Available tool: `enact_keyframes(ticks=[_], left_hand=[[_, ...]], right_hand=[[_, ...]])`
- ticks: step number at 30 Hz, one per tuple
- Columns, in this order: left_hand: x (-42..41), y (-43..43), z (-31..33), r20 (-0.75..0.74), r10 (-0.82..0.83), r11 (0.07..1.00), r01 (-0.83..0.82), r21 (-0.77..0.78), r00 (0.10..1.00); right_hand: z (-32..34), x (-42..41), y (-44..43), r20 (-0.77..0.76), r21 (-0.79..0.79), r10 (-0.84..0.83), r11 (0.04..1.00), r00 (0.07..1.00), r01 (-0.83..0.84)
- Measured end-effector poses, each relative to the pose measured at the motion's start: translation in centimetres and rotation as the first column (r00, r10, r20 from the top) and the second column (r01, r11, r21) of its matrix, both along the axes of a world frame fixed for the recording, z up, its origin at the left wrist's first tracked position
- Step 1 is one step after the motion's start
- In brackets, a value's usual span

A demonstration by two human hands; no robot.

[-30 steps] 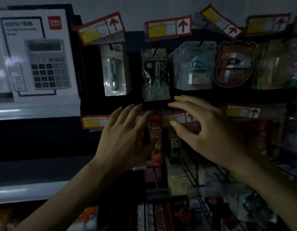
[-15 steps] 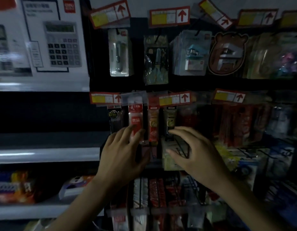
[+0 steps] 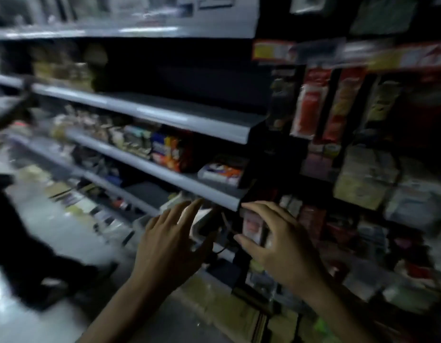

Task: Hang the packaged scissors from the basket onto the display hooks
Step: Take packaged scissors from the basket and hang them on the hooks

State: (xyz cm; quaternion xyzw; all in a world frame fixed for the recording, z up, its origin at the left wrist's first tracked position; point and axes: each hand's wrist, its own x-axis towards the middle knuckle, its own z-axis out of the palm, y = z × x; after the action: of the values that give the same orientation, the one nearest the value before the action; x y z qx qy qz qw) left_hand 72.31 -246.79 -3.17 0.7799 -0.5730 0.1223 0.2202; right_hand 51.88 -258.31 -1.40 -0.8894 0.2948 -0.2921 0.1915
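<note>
Two hands: the left hand (image 3: pixel 170 246) makes a wide grip with straight fingers, the right hand (image 3: pixel 274 243) a half-curved grip, both empty. Grey shelves (image 3: pixel 165 117) run up-left of them. Blur hides the packaged scissors.

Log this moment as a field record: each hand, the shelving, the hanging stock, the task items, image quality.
left hand: fingers spread, no grip on anything
right hand: fingers loosely curved, appears empty
position: both hands raised side by side in front of the shelving, apart
grey shelves: tiered, stocked with small boxed goods
red hanging packs: upper right, below the price labels
packaged scissors, basket: neither can be made out
image: dim, heavy motion blur
</note>
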Motion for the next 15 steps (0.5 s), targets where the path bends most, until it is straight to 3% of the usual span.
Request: enact_keyframes(ticks=[5, 10, 15], left_hand=[[4.0, 11.1, -3.9, -0.061, 0.28, 0.957, -0.274, 0.093, 0.958], [7.0, 21.6, -8.0, -0.111, 0.513, 0.857, -0.503, 0.107, 0.851], [9.1, 33.5, -13.4, -0.184, 0.707, 0.707, -0.682, 0.187, 0.683]], right_hand=[[-4.6, 7.9, 5.8, -0.065, 0.074, 0.265, 0.963, 0.962, -0.261], [-9.0, 14.9, 11.8, -0.105, 0.148, 0.45, 0.889, 0.887, -0.433], [-13.0, 22.7, 20.5, -0.236, 0.187, 0.652, 0.758, 0.721, -0.624]])
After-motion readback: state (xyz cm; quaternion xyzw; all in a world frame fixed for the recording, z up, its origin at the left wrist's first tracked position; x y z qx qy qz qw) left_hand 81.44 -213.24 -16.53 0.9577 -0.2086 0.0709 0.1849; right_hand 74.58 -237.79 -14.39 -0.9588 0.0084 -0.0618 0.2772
